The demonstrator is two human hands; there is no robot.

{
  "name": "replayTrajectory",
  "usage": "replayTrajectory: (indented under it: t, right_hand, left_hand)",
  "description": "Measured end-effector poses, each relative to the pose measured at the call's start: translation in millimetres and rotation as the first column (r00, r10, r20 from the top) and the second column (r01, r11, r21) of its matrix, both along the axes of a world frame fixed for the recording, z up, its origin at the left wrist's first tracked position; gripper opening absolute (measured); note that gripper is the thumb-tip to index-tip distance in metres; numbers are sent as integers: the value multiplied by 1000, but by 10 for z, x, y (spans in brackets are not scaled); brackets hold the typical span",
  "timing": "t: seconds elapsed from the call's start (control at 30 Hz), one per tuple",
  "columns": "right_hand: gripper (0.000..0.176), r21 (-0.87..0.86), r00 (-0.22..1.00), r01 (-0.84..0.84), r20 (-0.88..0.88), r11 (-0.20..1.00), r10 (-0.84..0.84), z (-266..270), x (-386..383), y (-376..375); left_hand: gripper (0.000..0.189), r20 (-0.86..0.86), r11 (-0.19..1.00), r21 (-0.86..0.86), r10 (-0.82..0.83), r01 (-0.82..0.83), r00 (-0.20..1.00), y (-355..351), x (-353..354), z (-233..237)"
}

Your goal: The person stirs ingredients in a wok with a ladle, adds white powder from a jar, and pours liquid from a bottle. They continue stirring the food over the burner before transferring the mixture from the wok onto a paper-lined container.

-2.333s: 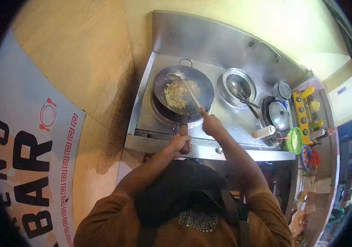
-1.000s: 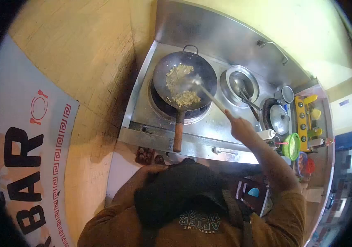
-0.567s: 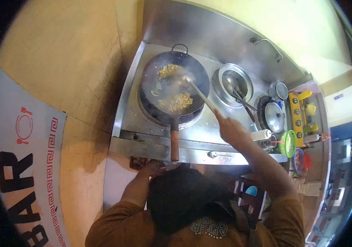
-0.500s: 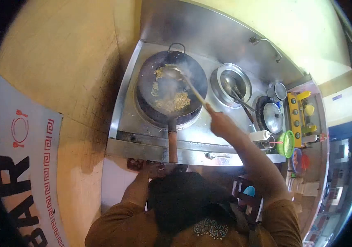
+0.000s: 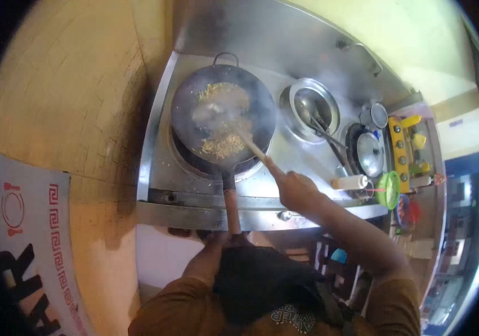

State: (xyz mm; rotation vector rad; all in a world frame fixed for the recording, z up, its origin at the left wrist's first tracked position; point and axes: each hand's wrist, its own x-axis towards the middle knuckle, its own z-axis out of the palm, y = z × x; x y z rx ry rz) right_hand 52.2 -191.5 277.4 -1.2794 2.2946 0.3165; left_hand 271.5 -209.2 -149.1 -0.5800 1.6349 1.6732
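Note:
My right hand (image 5: 300, 193) is closed around the wooden handle of a ladle (image 5: 255, 148). The ladle's head is blurred by motion and steam inside a dark wok (image 5: 184, 131). Small yellow-brown bits of food (image 5: 223, 143) lie in the wok, near its handle side and toward the far side. A wooden wok handle (image 5: 231, 210) points toward me over the stove's front edge. At its near end is my left hand (image 5: 230, 239), partly hidden by the dark cloth in front of me, so its fingers cannot be made out.
Right of the wok stands a metal pot (image 5: 333, 120) with ladles in it. Farther right are a lidded pan (image 5: 370, 155), a white squeeze bottle (image 5: 351, 182), a green basket (image 5: 388, 190) and a yellow burner unit (image 5: 399, 147). A wall (image 5: 99, 112) borders the stove on the left.
The ladle head has swept through the food, which is now spread differently. My left hand has come up to the end of the wok handle. The view has shifted slightly.

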Motion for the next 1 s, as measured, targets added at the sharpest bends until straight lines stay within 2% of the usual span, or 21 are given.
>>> replayTrajectory:
  t: [0.03, 0.07, 0.1, 0.17, 0.2, 0.27, 0.33, 0.37, 0.4, 0.43, 0.47, 0.5, 0.53, 0.6, 0.63, 0.7, 0.73, 0.83, 0.97, 1.0]
  right_hand:
    - [77, 94, 1000, 7, 21, 996, -9, 164, 142, 115]
    - [70, 116, 994, -66, -80, 991, 76, 299, 248, 310]
    - [70, 163, 985, -64, -148, 985, 89, 326, 186, 439]
    - [70, 249, 953, -43, -280, 968, 115, 347, 81, 649]
    - [69, 101, 963, 8, -268, 995, 19, 198, -43, 646]
    - [57, -138, 975, 121, -170, 983, -144, -272, -215, 438]
    - [22, -301, 968, 241, 7, 922, -251, -1089, -225, 328]
    - [17, -433, 940, 337, 98, 836, -328, -964, 87, 164]
    - [24, -354, 959, 281, 60, 892, -278, -796, 351, 141]
    - [38, -272, 954, 298, 106, 915, -279, -686, 524, 147]
    - [45, -337, 961, 269, 159, 902, -228, -684, 593, 318]
    - [52, -398, 963, 242, 209, 885, -170, -680, 673, 493]
    - [55, -452, 959, 271, 200, 850, -200, -774, 676, 612]
    - [60, -454, 947, 284, 269, 845, -173, -759, 786, 1140]
    - [63, -465, 943, 279, 299, 840, -148, -718, 792, 1351]
    - [69, -479, 877, 432, 419, 765, -233, -319, 1013, 1908]
    - [71, -481, 838, 500, 479, 720, -261, -175, 1132, 2217]
    - [73, -654, 855, 519, 416, 551, -311, -164, 1398, 3060]
    - [60, -668, 718, 693, 604, 271, -347, 129, 1772, 4423]
    - [65, -717, 755, 639, 518, 277, -401, 146, 1875, 4772]
  left_hand:
    - [52, -56, 993, 42, -108, 110, 993, -57, 84, 220]
    - [52, -120, 972, 97, -201, 213, 972, -189, 123, 452]
    - [53, -197, 932, 254, -211, 258, 957, -333, 172, 766]
    - [54, -242, 759, 624, -37, 185, 969, -578, 267, 1433]
    - [52, -171, 662, 748, 127, 44, 977, -613, 283, 1724]
    - [47, 21, 357, 919, 374, -165, 927, -655, 246, 2249]
    - [41, 171, 296, 881, 530, -369, 831, -651, 41, 2461]
    - [38, 237, 262, 852, 580, -454, 780, -642, -126, 2502]
    - [28, 243, 300, 835, 552, -461, 798, -725, -215, 2200]
    - [20, 252, 339, 814, 525, -471, 813, -770, -290, 1882]
    - [17, 241, 463, 674, 598, -575, 764, -655, -333, 2050]
    - [23, 188, 549, 508, 681, -664, 707, -557, -343, 2284]
    - [24, 170, 562, 498, 684, -661, 709, -652, -337, 2263]
    - [27, 48, 628, 436, 699, -644, 714, -557, -171, 2565]
    - [29, -63, 679, 379, 697, -629, 714, -455, -74, 2913]
    - [31, -30, 629, 251, 764, -736, 644, -402, 125, 2896]
    - [28, -44, 716, 237, 683, -656, 729, -315, 284, 2941]
    - [22, -91, 897, 178, 424, -404, 901, 156, 682, 3121]
    - [18, -266, 983, 72, 182, -168, 947, 1117, 854, 3251]
    - [17, -324, 992, 51, 127, -116, 938, 1360, 882, 3212]
